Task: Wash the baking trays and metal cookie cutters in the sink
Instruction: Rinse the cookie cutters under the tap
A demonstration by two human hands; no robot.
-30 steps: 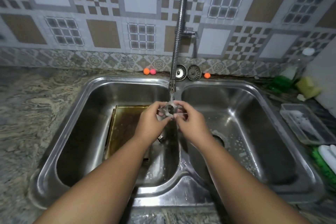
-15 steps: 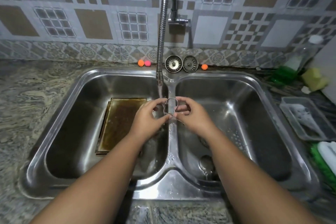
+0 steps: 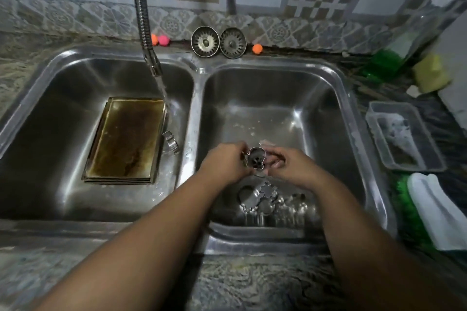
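Observation:
My left hand (image 3: 225,164) and my right hand (image 3: 290,166) both pinch a thin metal cookie cutter (image 3: 255,151) over the right basin (image 3: 336,113) of the steel sink. Through the cutter the drain shows. Several other metal cookie cutters (image 3: 265,197) lie on the basin floor just below my hands. A stack of browned baking trays (image 3: 126,139) lies flat in the left basin (image 3: 50,108), with one more cutter (image 3: 171,141) beside its right edge. Water runs from the flexible tap (image 3: 151,58) into the left basin.
Two sink strainers (image 3: 218,41) and small orange and pink balls (image 3: 257,48) sit on the back ledge. On the right counter stand a clear plastic tub (image 3: 404,136), a yellow sponge (image 3: 430,72), green scrubbers (image 3: 384,63) and a white bottle (image 3: 439,212).
Both hands carried the cutter from under the tap, over the divider, rightwards and down into the right basin. The view tilted down and the tap now points into the left basin.

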